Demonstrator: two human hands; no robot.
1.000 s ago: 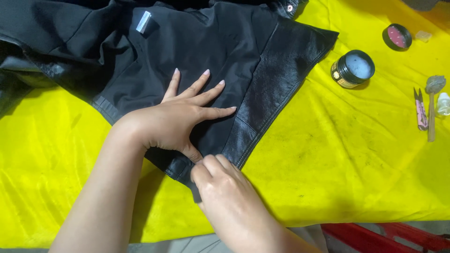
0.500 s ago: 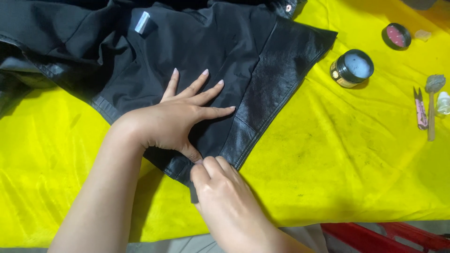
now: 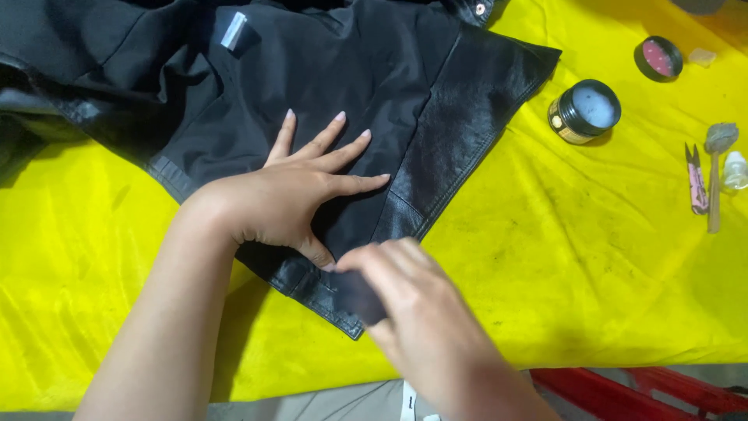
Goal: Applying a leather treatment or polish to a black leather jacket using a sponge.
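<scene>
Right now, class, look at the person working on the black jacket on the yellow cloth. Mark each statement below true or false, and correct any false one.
1. The left hand lies flat, fingers spread, on the black jacket. True.
2. The right hand holds a small dark pad at the jacket's lower corner. True.
3. The cloth under the jacket is blue. False: it is yellow.
4. The open tin sits on the jacket. False: it sits on the yellow cloth, to the right of the jacket.
5. The right hand holds the pink-handled tool. False: that tool lies untouched at the right edge.
</scene>
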